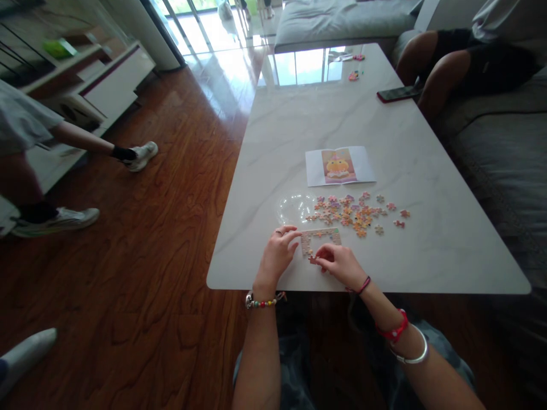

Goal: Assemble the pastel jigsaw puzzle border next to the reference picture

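Observation:
On the white marble-patterned table, a partly joined jigsaw puzzle (321,233) forms a frame of linked pieces around bare tabletop. My right hand (339,265) pinches a reddish puzzle piece (313,259) at the lower edge of that frame. Beside its left edge rests my left hand (280,250), fingers stretched out, the fingertips close to or touching the joined pieces. Just beyond lies a heap of loose puzzle pieces (342,213) in pink, orange and purple. Behind the heap, a creased paper sheet (362,164) bears a picture of a yellow figure.
A phone (398,94) lies at the table's right edge, near a seated person's knees (447,68). Small colourful items (354,75) sit at the far end. To the left, another person's legs and white shoes (143,156) stand on the wooden floor (183,188). The table (265,142) has rounded corners.

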`<state>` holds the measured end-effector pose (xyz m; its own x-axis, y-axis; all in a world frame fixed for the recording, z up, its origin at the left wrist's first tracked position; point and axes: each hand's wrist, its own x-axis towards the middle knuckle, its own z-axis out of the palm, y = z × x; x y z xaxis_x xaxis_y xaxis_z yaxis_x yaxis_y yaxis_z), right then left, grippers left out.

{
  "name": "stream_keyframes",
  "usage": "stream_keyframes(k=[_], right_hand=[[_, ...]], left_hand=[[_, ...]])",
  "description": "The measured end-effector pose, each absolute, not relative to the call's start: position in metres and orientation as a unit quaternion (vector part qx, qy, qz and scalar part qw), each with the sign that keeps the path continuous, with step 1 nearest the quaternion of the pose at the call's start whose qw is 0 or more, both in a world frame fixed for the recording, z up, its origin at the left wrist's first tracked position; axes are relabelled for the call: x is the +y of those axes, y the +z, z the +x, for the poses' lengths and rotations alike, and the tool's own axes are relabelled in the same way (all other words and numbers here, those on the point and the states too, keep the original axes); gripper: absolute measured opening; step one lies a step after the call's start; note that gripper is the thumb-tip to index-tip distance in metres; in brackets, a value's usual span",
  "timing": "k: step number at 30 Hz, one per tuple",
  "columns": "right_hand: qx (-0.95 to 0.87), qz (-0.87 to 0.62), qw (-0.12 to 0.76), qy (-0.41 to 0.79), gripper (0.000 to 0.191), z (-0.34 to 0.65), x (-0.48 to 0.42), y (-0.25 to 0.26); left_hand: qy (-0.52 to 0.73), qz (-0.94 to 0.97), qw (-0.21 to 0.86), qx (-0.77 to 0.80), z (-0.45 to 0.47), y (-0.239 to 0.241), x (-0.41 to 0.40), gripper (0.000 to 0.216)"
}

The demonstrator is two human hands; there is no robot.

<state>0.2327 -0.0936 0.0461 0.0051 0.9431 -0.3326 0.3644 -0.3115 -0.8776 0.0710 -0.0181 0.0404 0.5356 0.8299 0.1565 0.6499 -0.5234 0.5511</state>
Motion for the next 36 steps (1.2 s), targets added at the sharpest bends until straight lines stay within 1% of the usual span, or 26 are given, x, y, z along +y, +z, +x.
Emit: stream_keyframes(k=[5, 11, 19, 25, 30, 33, 36], right_hand=[[-0.499, -0.651, 0.295, 0.49, 0.009, 0.232, -0.088, 0.043], [-0.474, -0.647, 0.297, 0.517, 0.019, 0.233, -0.086, 0.043], [-0.438, -0.65, 0.316, 0.535, 0.012, 0.228, -0.091, 0.041], [-0.436, -0.641, 0.332, 0.537, 0.009, 0.219, -0.095, 0.039], [-0.485, -0.65, 0.319, 0.491, 0.012, 0.233, -0.092, 0.046], [-0.524, -0.67, 0.3, 0.432, 0.011, 0.27, -0.09, 0.052], [-0.547, -0.696, 0.26, 0.386, 0.01, 0.315, -0.093, 0.054]], left_hand=[[0.194, 0.849, 0.212, 0.443, 0.07, 0.04, -0.019, 0.026], [0.191, 0.849, 0.212, 0.445, 0.068, 0.04, -0.019, 0.025], [0.188, 0.858, 0.218, 0.426, 0.071, 0.039, -0.019, 0.027], [0.169, 0.875, 0.218, 0.398, 0.074, 0.037, -0.02, 0.021], [0.171, 0.873, 0.21, 0.405, 0.074, 0.037, -0.02, 0.02], [0.191, 0.868, 0.2, 0.413, 0.076, 0.038, -0.018, 0.019], [0.223, 0.861, 0.185, 0.418, 0.085, 0.038, -0.016, 0.018]])
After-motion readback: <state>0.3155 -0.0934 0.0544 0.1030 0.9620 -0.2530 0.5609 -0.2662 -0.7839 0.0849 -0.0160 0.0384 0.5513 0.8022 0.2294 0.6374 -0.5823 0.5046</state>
